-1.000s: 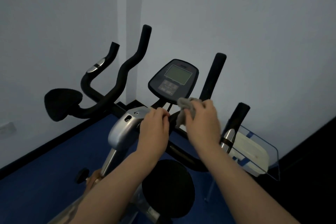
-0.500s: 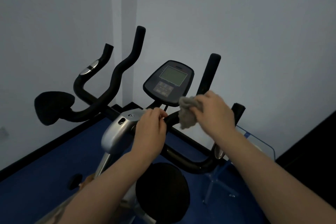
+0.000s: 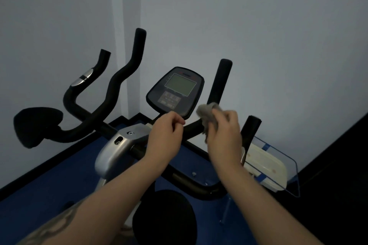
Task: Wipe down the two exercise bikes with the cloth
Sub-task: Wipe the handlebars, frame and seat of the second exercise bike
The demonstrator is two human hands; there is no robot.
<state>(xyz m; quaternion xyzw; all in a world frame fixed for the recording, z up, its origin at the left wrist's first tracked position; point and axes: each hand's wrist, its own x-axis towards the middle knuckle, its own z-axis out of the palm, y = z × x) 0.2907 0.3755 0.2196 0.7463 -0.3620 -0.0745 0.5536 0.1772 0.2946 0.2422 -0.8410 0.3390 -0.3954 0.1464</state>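
A: State the light level.

B: Dim overall. The wall point(image 3: 258, 26) reads pale blue-grey, brightest at upper centre, darkening toward the corners.

A: Sharpness?

B: Soft throughout. The right hand point(image 3: 225, 135) and the cloth point(image 3: 207, 114) are slightly smeared (motion blur). The black saddle point(image 3: 165, 217) loses all surface detail. Straight lines bow near the edges.

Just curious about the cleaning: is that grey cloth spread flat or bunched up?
Bunched up. The cloth sits crumpled in the right hand, folds spilling past the fingers.
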